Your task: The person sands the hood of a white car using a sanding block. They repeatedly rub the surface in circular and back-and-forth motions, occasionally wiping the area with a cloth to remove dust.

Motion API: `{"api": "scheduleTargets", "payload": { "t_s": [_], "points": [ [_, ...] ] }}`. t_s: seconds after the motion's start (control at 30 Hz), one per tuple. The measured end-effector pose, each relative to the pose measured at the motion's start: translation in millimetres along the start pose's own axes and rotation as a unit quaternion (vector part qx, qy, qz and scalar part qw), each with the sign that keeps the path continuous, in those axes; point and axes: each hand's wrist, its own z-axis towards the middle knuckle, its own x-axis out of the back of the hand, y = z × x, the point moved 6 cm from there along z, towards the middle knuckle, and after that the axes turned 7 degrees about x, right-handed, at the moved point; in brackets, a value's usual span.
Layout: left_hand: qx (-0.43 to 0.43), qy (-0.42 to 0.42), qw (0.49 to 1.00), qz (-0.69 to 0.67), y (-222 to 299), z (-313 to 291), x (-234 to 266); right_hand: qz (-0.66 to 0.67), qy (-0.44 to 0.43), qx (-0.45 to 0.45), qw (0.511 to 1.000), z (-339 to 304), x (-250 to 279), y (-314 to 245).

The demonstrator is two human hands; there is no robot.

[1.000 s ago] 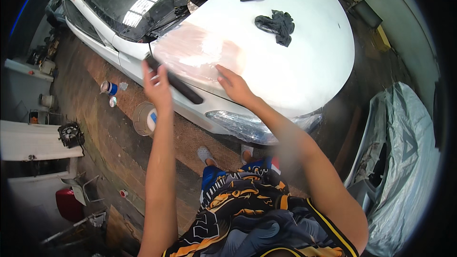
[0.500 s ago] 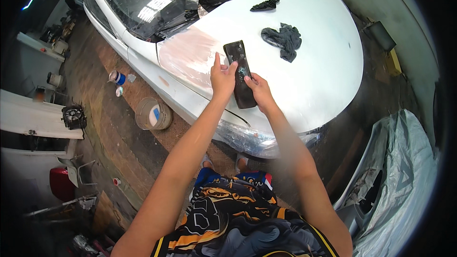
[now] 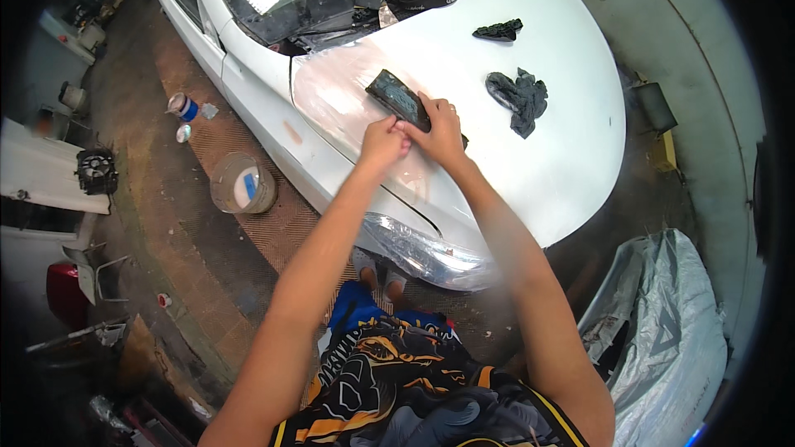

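White hood (image 3: 571, 170), smudged black block (image 3: 397, 97)

1 long black block (image 3: 396, 97), smudged on top, slants over the pinkish patch (image 3: 327, 87) of the white hood (image 3: 571, 145).

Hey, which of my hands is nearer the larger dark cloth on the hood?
Right. Your right hand, gripping the black block, is to the left of the cloth; your left hand is farther left, beside the right.

Just above frame centre, the left hand (image 3: 384, 146) is curled beside the clasping right hand (image 3: 440, 134); both arms (image 3: 327, 236) are extended.
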Motion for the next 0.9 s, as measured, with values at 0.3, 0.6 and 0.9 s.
{"api": "scheduleTargets", "payload": {
  "t_s": [0.3,0.6,0.9],
  "points": [
    [-0.46,0.419,0.678,0.392,138.4,59.6,182.5,-0.138,-0.005,0.091,0.986,9.9,-10.3,-39.8],
    [-0.45,0.399,0.623,0.5,155.9,118.7,216.7,-0.116,-0.046,0.114,0.986,-44.4,18.3,-22.9],
    [-0.477,0.404,0.606,0.492,158.1,122.9,228.3,-0.091,0.053,0.182,0.978,115.1,-39.0,-43.9]
  ]
}}
